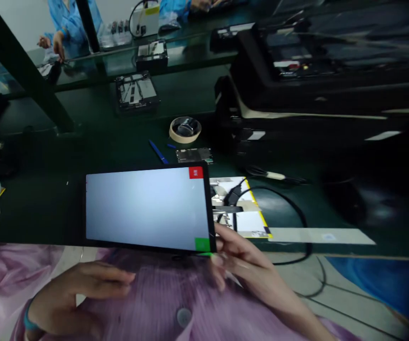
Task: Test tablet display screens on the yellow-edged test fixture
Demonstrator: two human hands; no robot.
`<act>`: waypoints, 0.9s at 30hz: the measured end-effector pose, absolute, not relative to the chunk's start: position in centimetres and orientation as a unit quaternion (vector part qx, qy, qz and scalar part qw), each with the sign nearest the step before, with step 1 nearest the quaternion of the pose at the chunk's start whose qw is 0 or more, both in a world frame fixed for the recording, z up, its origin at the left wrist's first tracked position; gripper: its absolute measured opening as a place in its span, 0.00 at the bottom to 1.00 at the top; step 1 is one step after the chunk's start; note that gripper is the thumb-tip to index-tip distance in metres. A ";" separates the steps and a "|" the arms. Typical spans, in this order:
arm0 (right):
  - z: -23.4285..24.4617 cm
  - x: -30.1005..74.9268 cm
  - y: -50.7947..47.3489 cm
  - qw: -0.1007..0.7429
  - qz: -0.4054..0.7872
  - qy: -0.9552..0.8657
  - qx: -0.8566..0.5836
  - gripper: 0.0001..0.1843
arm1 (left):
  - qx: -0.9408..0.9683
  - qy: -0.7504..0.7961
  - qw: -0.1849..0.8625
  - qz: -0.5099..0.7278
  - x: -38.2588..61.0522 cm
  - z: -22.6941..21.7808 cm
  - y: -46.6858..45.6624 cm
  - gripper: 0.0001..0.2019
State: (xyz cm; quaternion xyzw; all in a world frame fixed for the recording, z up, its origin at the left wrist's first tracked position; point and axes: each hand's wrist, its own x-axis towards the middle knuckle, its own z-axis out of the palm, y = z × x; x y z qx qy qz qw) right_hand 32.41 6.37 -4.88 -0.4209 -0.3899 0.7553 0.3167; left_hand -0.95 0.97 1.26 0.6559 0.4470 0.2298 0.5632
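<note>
One tablet sits mid-frame, its lower right corner pinched in the right hand — probably to leave the lit screen uncovered — while the left hand, lower left, hangs loosely spread, gripping nothing.

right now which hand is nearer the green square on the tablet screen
Right: the right hand holds the tablet by the corner beside the green square. The left hand is farther left, apart from the tablet's near edge.
</note>
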 end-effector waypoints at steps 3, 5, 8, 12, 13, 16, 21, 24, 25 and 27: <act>-4.5 31.9 6.8 0.318 0.764 -0.387 -0.406 0.36 | 0.582 0.584 0.482 0.297 -0.3 1.9 1.0 0.11; -4.5 31.7 7.0 0.319 0.772 -0.384 -0.393 0.35 | 0.522 0.651 0.425 0.351 0.0 2.5 1.6 0.09; -4.6 31.4 7.1 0.331 0.776 -0.382 -0.377 0.33 | 0.436 0.712 0.328 0.442 0.4 3.5 3.0 0.06; -5.1 31.3 7.1 0.329 0.781 -0.390 -0.360 0.34 | 0.388 0.734 0.218 0.512 1.1 3.8 4.8 0.10; -5.3 31.3 7.1 0.330 0.783 -0.392 -0.353 0.34 | 0.393 0.732 0.204 0.518 1.3 3.6 5.1 0.10; -5.7 31.4 7.0 0.337 0.785 -0.403 -0.329 0.34 | 0.414 0.728 0.181 0.516 1.5 2.9 5.7 0.09; -5.7 31.4 7.1 0.336 0.786 -0.407 -0.321 0.34 | 0.411 0.726 0.189 0.517 1.3 2.0 5.9 0.11; -5.6 31.4 7.1 0.337 0.786 -0.407 -0.320 0.34 | 0.409 0.728 0.189 0.517 1.5 1.9 6.0 0.11; -5.6 31.4 7.1 0.335 0.786 -0.407 -0.322 0.34 | 0.411 0.730 0.186 0.513 1.5 1.9 6.0 0.11; -5.6 31.4 7.1 0.332 0.786 -0.408 -0.324 0.35 | 0.417 0.737 0.175 0.502 1.6 1.9 6.1 0.11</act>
